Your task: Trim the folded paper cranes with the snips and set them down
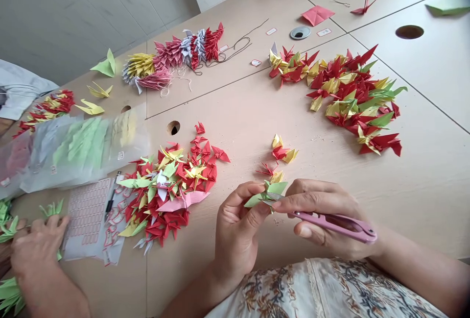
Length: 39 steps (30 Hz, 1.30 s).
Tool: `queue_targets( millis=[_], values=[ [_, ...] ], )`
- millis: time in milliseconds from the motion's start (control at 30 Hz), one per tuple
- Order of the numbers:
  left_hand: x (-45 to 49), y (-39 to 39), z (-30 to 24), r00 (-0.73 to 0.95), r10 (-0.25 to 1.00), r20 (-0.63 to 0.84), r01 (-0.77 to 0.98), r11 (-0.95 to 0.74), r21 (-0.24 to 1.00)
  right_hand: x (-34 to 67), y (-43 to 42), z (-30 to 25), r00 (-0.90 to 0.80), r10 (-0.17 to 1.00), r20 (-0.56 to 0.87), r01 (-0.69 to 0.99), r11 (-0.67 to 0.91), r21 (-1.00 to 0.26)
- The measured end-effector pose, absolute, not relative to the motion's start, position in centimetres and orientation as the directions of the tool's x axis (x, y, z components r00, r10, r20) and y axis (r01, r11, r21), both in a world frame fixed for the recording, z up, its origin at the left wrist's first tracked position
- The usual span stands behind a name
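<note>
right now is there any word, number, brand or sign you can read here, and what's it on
None can be read.
Table tags: red-edged, print too small.
Bag labels: marks too small.
Label sheet: rows of red outlines, any print too small.
Loose labels: red-edged, too blurred.
Snips in the right hand: no lettering to be made out.

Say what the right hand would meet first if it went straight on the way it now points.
Likely the green folded paper held in the left hand; the pink scissors overlap it in view, though depth leaves contact unclear.
</note>
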<state>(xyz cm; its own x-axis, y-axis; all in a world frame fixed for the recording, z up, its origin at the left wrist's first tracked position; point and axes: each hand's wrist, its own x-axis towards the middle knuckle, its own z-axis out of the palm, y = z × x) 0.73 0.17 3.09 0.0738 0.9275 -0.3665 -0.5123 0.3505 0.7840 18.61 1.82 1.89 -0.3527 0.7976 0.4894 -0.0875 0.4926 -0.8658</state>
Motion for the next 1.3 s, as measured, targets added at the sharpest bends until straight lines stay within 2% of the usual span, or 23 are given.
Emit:
queue_targets(
  millis=[133, 333, 900, 1133, 1300],
  values=[
    [0.9, 0.1, 3.1, 0.078, 0.94, -0.332, -0.526, 0.322, 0.787, 18.6, 1.9, 2.0, -0.339, 0.811, 0.477, -0.068, 0.484, -0.872],
    [0.9, -0.1, 2.7, 0.034, 0.968, -0.248, -0.452, 0.236, 0.86, 18.8, 2.1, 2.8, -0.315, 0.842, 0.439, -0.015, 0.458, -0.889],
    [0.5, -0.4, 2.1, 0.069, 0.968, -0.242, -0.358, 0.25, 0.9, 18.8, 2.0, 2.5, -0.269, 0.88, 0.392, 0.077, 0.425, -0.902],
    [0.5, -0.3, 2.1, 0.05, 0.96, -0.276, -0.345, 0.276, 0.897, 18.6, 2.1, 2.6, -0.253, 0.909, 0.332, 0.027, 0.35, -0.936],
    [0.5, -0.2, 2.3, 0.067, 0.943, -0.325, -0.396, 0.324, 0.859, 18.4, 2.0, 2.0, -0.221, 0.947, 0.232, -0.109, 0.212, -0.971]
  ],
)
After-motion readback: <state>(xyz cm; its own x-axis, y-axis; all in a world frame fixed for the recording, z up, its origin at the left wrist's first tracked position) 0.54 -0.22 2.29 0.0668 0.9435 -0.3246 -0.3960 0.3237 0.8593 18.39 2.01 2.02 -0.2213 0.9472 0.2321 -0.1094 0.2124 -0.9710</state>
